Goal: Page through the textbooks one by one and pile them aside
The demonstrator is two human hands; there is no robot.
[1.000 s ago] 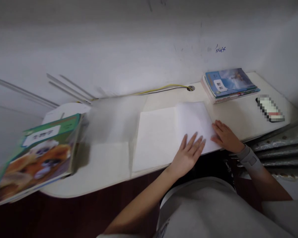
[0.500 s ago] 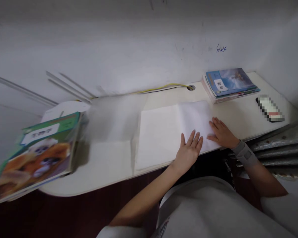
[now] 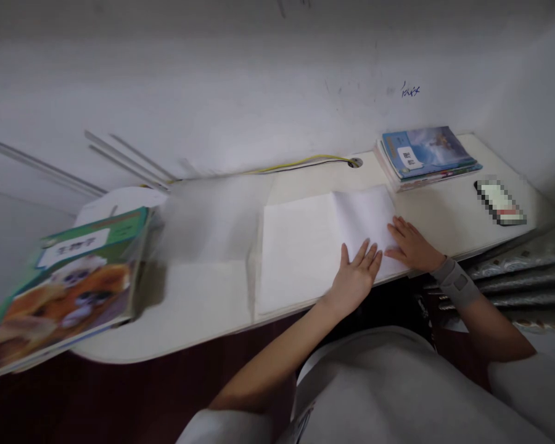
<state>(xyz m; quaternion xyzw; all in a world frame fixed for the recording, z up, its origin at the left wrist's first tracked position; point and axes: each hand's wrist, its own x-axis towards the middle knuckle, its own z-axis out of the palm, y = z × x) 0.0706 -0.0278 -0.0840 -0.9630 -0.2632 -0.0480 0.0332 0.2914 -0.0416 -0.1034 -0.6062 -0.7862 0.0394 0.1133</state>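
Note:
White paper [image 3: 296, 253] lies spread on the desk, with a crease or page edge dividing it from a brighter right-hand part [image 3: 361, 209]. Whether it is a folded sheet or an open booklet, I cannot tell. My left hand [image 3: 355, 280] rests flat on the lower edge of the bright part, fingers spread. Along that part's right edge lies my right hand [image 3: 411, 245], fingers stretched out and a grey band on the wrist. Neither hand grips anything.
The white desk [image 3: 203, 308] runs along a wall. At left stands a stack of books [image 3: 83, 277] with a green cover on top. A blue-covered book stack [image 3: 430, 154] and a phone [image 3: 499, 202] are at right. A yellow cable [image 3: 300, 163] enters a desk hole [image 3: 355, 163].
My left hand has slid slightly to the right on the paper. My right hand stays nearly in place, and the view has shifted a little.

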